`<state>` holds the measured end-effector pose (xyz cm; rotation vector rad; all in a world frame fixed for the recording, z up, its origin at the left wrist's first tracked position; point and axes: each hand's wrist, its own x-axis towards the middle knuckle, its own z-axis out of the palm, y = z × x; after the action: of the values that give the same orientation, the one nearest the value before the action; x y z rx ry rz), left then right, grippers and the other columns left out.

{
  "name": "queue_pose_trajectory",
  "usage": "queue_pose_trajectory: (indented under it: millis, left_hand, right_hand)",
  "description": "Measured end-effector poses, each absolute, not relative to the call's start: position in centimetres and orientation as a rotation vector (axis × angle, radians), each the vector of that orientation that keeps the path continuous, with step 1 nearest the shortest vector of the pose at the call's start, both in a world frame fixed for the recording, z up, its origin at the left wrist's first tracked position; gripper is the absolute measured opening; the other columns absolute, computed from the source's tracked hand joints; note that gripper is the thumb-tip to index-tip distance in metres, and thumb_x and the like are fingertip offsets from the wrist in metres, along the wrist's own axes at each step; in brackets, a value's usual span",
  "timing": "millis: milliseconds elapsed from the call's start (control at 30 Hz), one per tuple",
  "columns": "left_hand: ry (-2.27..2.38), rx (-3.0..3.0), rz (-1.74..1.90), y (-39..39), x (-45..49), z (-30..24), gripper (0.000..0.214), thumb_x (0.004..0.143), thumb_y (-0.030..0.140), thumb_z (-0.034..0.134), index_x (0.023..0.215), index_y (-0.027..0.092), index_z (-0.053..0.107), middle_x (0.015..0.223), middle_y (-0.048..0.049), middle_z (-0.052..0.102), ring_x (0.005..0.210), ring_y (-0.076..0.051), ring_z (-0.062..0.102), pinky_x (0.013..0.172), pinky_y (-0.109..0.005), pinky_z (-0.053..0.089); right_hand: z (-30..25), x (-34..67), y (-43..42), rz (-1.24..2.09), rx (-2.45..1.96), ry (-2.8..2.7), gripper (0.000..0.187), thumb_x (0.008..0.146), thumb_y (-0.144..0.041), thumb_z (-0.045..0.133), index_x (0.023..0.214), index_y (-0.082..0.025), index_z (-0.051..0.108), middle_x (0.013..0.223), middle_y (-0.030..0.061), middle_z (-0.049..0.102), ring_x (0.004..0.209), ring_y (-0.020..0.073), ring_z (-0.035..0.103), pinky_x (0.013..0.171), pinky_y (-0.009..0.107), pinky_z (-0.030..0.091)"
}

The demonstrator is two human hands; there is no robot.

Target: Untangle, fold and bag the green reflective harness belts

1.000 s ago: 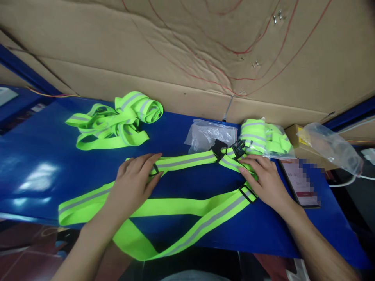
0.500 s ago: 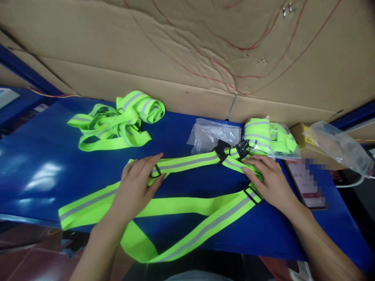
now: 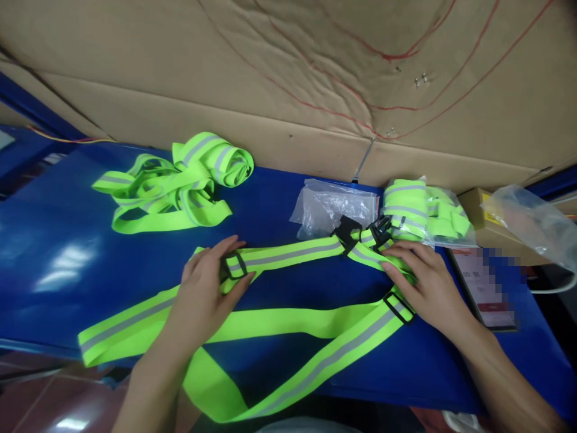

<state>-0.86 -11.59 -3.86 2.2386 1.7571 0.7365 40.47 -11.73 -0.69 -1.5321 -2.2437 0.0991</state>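
A neon-yellow reflective strap with a grey stripe runs between my two hands, its loops spread over the table and hanging past the front edge. My left hand is closed on it, thumb and fingers around a black slider. Pinched in my right hand is the strap's other side, close to a second black slider. Black buckle parts lie on the strap between the hands, beyond the right fingertips.
Loose reflective straps are heaped at the back left of the blue table. Behind the buckle lie clear plastic bags and bagged straps. A cardboard box and a phone are at right. Brown cardboard forms the back wall.
More of the slider at my left hand shows between thumb and fingers. The view has shifted slightly; both hands keep their hold on the strap.
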Motion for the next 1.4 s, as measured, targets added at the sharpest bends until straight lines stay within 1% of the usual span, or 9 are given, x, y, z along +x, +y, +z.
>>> queue_pose_trajectory:
  millis: [300, 433, 500, 667, 833, 900, 1067, 1233, 1400]
  left_hand:
    - [1.759, 2.285, 0.699, -11.5, -0.9, -3.7, 0.052, 0.102, 0.052, 0.054, 0.147, 0.025, 0.047, 0.138, -0.0121, 0.067, 0.128, -0.035, 0.062, 0.117, -0.057, 0.039]
    - [1.739, 2.335, 0.676, -11.4, -0.9, -3.4, 0.046, 0.103, 0.049, 0.053, 0.143, 0.024, 0.051, 0.133, -0.0127, 0.068, 0.125, -0.035, 0.063, 0.115, -0.057, 0.041]
    - [1.736, 2.347, 0.666, -11.4, -1.0, -3.4, 0.045, 0.104, 0.048, 0.053, 0.143, 0.024, 0.050, 0.133, -0.0129, 0.068, 0.124, -0.035, 0.063, 0.115, -0.056, 0.041]
    - [1.685, 2.398, 0.697, -11.5, -1.0, -3.5, 0.046, 0.104, 0.046, 0.055, 0.144, 0.025, 0.049, 0.133, -0.0128, 0.067, 0.125, -0.034, 0.063, 0.112, -0.055, 0.043]
    - [1.646, 2.483, 0.847, -11.7, -0.7, -2.8, 0.045, 0.101, 0.040, 0.062, 0.143, 0.027, 0.052, 0.138, -0.0136, 0.064, 0.126, -0.035, 0.064, 0.109, -0.054, 0.047]
    - [1.667, 2.536, 0.904, -11.9, -0.7, -2.4, 0.046, 0.099, 0.040, 0.065, 0.142, 0.027, 0.053, 0.134, -0.0142, 0.066, 0.123, -0.036, 0.065, 0.107, -0.056, 0.047]
    - [1.788, 2.568, 0.968, -12.1, -1.3, -1.7, 0.049, 0.100, 0.053, 0.058, 0.139, 0.024, 0.055, 0.119, -0.0146, 0.071, 0.116, -0.039, 0.065, 0.104, -0.057, 0.047]
    - [1.738, 2.592, 0.834, -11.5, -1.0, -0.9, 0.051, 0.102, 0.056, 0.053, 0.141, 0.024, 0.055, 0.115, -0.0121, 0.073, 0.108, -0.034, 0.068, 0.102, -0.052, 0.046]
    - [1.650, 2.671, 0.580, -10.1, 0.1, -0.1, 0.052, 0.105, 0.058, 0.045, 0.144, 0.025, 0.054, 0.133, -0.0123, 0.069, 0.121, -0.038, 0.066, 0.101, -0.052, 0.046]
  right_hand:
    - [-0.8, 40.5, -11.8, 0.117, -1.563, -2.238, 0.024, 0.105, -0.040, 0.058, 0.125, -0.027, 0.065, 0.125, 0.0094, 0.067, 0.122, 0.0309, 0.064, 0.107, 0.051, 0.048]
    - [-1.0, 40.4, -11.8, 0.174, -1.615, -2.145, 0.041, 0.104, -0.041, 0.058, 0.141, -0.024, 0.053, 0.142, 0.0148, 0.059, 0.138, 0.0328, 0.055, 0.114, 0.051, 0.046]
    - [-1.1, 40.4, -11.8, 0.191, -1.626, -2.125, 0.044, 0.104, -0.041, 0.058, 0.143, -0.023, 0.050, 0.149, 0.0163, 0.054, 0.143, 0.0334, 0.052, 0.116, 0.051, 0.044]
    - [-1.3, 40.5, -12.0, 0.157, -1.638, -2.223, 0.024, 0.107, -0.035, 0.049, 0.128, -0.029, 0.061, 0.150, 0.0122, 0.054, 0.143, 0.0343, 0.052, 0.109, 0.056, 0.043]
    - [-1.2, 40.5, -12.0, 0.171, -1.617, -2.214, 0.019, 0.107, -0.031, 0.049, 0.120, -0.029, 0.064, 0.148, 0.0113, 0.056, 0.142, 0.0334, 0.054, 0.109, 0.057, 0.042]
    - [-0.9, 40.4, -12.0, 0.172, -1.597, -2.179, 0.016, 0.106, -0.031, 0.052, 0.117, -0.029, 0.064, 0.146, 0.0101, 0.058, 0.139, 0.0325, 0.056, 0.110, 0.056, 0.042]
    - [0.0, 40.2, -12.0, 0.074, -1.543, -2.000, 0.010, 0.102, -0.034, 0.061, 0.101, -0.026, 0.066, 0.136, 0.0106, 0.061, 0.131, 0.0323, 0.060, 0.110, 0.053, 0.044]
    - [0.4, 40.3, -12.0, 0.088, -1.521, -2.011, 0.011, 0.101, -0.032, 0.061, 0.093, -0.025, 0.064, 0.127, 0.0094, 0.066, 0.125, 0.0310, 0.063, 0.106, 0.050, 0.046]
    - [0.1, 40.5, -11.8, 0.103, -1.550, -2.090, 0.014, 0.101, -0.031, 0.059, 0.089, -0.024, 0.063, 0.128, 0.0103, 0.066, 0.125, 0.0319, 0.063, 0.103, 0.050, 0.045]
